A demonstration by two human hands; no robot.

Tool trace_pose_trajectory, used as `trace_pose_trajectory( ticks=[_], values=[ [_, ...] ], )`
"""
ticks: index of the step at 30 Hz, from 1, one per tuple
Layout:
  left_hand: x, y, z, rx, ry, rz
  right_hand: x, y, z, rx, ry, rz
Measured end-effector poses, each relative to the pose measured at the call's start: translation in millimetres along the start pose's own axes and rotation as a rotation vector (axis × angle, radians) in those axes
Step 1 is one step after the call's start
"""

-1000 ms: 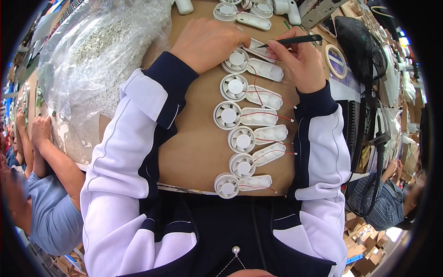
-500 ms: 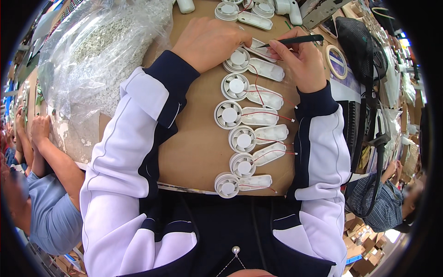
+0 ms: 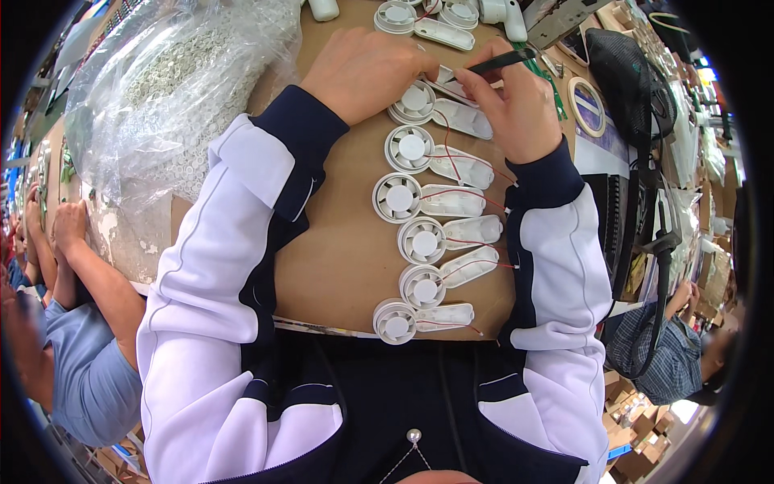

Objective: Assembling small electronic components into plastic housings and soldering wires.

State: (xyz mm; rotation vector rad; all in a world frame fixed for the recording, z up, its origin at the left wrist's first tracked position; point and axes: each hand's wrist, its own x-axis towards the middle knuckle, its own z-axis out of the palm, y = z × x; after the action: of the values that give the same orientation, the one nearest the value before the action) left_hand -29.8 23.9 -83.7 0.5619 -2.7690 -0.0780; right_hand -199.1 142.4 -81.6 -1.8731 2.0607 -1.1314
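Note:
My right hand point(image 3: 522, 109) grips a pair of black tweezers point(image 3: 501, 61), its tip pointing left and down into an open white handle shell point(image 3: 466, 90). Across from it, my left hand point(image 3: 363, 74) has its fingertips pinched together at the left end of that shell; whatever they hold is hidden. Just below the left fingers lies a round white fan head point(image 3: 415, 98) with a handle shell point(image 3: 463, 119) beside it. A column of similar white handheld fan halves point(image 3: 398, 198) runs toward me, several with thin red wires point(image 3: 451, 194) laid over their handles.
A large clear plastic bag point(image 3: 185, 97) of small white rings fills the left. More fan parts point(image 3: 443, 32) lie at the far edge. Green circuit strips point(image 3: 556, 89), a cream tape roll point(image 3: 587, 107) and a black mesh bag point(image 3: 617, 81) sit to the right. Other people work at both sides.
My right hand has shifted slightly left and toward me, with the tweezers moving left and tilting more steeply. Green strips behind it now show. My left hand stays nearly still.

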Motion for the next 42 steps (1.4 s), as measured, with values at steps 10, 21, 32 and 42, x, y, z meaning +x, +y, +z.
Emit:
trace_pose_trajectory(
  ticks=[10, 21, 32, 42],
  values=[
    [-1.8, -1.0, 1.3, 0.005, 0.035, 0.017, -3.7, -6.5, 0.0, -0.037, 0.006, 0.021],
    [-1.2, -1.8, 7.2, 0.022, 0.107, 0.055, -4.6, 6.5, 1.9, 0.119, 0.053, 0.049],
    [-5.5, 4.5, -16.0, 0.098, 0.306, -0.087, 4.3, 45.5, 10.9, 1.091, 0.316, 0.372],
    [-87.9, -80.5, -154.8, 0.320, -0.068, -0.506, 3.4, 43.3, 6.9, 0.978, 0.282, 0.387]
  ],
)
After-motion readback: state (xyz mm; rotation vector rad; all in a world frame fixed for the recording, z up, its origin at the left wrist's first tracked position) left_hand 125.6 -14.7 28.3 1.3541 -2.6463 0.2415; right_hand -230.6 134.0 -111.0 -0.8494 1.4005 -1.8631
